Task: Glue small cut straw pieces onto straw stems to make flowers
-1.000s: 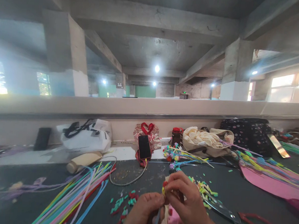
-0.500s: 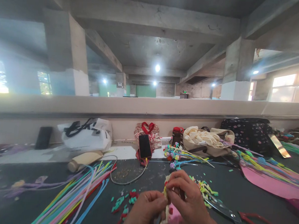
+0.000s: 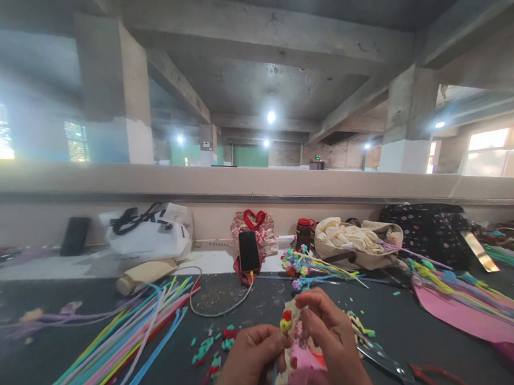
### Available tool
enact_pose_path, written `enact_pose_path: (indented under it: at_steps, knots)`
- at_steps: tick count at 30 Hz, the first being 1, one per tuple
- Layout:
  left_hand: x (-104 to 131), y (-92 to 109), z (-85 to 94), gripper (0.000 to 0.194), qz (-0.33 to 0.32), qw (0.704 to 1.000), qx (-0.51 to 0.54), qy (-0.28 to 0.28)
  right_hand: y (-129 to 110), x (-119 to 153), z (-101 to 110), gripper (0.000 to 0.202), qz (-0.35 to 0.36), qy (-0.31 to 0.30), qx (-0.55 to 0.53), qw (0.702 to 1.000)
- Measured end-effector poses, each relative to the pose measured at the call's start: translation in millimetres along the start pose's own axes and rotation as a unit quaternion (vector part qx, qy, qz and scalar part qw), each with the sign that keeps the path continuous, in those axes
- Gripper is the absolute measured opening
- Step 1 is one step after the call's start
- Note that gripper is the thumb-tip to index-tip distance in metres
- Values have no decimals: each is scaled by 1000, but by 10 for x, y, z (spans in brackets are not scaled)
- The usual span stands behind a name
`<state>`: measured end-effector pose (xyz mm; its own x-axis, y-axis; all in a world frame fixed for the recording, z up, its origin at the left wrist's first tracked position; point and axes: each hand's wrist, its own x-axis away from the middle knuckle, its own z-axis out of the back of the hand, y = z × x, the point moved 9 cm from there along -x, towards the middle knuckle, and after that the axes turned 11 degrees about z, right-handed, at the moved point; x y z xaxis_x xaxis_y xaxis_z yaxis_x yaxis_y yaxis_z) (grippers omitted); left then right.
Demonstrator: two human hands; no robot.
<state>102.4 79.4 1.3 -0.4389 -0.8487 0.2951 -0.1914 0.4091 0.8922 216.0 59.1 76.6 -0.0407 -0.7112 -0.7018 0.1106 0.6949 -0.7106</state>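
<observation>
My left hand [image 3: 253, 355] pinches a blue-grey fuzzy stem [image 3: 274, 376] between thumb and fingers. At the stem's top sits a small bud of red and yellow fuzzy pieces [image 3: 286, 321]. Just right of the bud is my right hand [image 3: 332, 345], its fingers bent and apart, with nothing visible in them. Below and between the hands lies a pink object [image 3: 305, 367] on a cream cloth [image 3: 290, 306]; my right hand partly covers it, and I cannot make out its kind.
Pipe cleaners [image 3: 130, 336] lie in a bundle at left, near green and red clippings [image 3: 212, 352]. Scissors [image 3: 386, 360] and red-handled pliers [image 3: 441, 381] are at right. Behind stand a phone [image 3: 249, 252] on a cable, finished flower stems [image 3: 302, 265] and a cream bag [image 3: 345, 238].
My right hand has come off the bud, moving slightly right and spreading its fingers. The red and yellow bud and the pink object now show more fully. My left hand keeps its hold.
</observation>
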Motion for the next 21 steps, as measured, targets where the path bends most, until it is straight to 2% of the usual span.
enact_pose_path:
  at_steps: [4,10,13,17,21]
  knots:
    - [-1,8,41,34,-9,1000,19,7,-26,-6,-18,19,-4,-8,8,1000]
    - [56,86,38,29,-20,999,40,20,103,22,-70,21,-66,-19,-15,998]
    - [112,140,-26,29,-31,998,53,1,154,19,-121,25,-78,-28,-56,995]
    - [175,131,-130,29,-21,994,96,-52,190,14,-175,30,-91,-38,-101,990]
    - [175,126,-83,30,-19,990,133,-51,116,31,-196,28,-80,-40,-104,991]
